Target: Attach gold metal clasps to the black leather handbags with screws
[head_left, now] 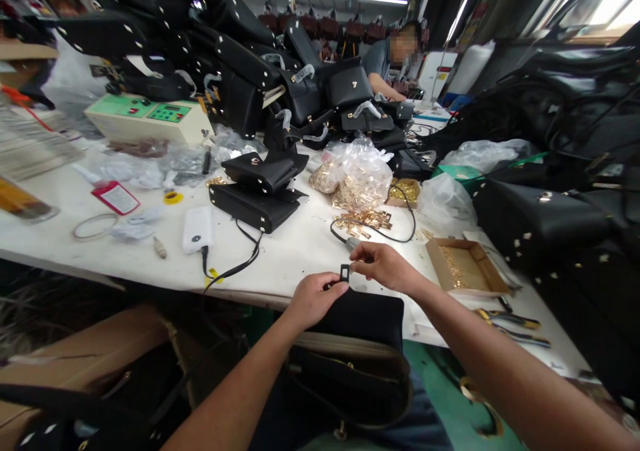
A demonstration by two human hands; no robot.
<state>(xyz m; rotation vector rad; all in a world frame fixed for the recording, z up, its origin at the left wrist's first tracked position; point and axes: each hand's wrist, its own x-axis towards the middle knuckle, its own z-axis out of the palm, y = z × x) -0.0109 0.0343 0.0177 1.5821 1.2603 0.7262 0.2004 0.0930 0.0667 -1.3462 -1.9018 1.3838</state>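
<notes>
A black handbag [375, 314] lies open in my lap, its flap raised against the table's edge and its lining showing. My left hand [316, 299] pinches the flap's edge, close to a small black tab [345, 273] with a rectangular hole. Just right of that tab is my right hand [384, 266], its thumb and fingertips pinched together. Whatever lies between those fingertips is too small to make out. Past the right hand, a grey-ended black cable [343, 238] rests near a pile of gold metal fittings [363, 222].
A cardboard tray [493, 274] with small gold pieces and yellow-black pliers [517, 323] are to the right. Folded black bag parts [255, 208] and a white power bank [198, 228] sit left. Behind are plastic bags of fittings [363, 174], stacked black bags [240, 58] and a person [377, 58].
</notes>
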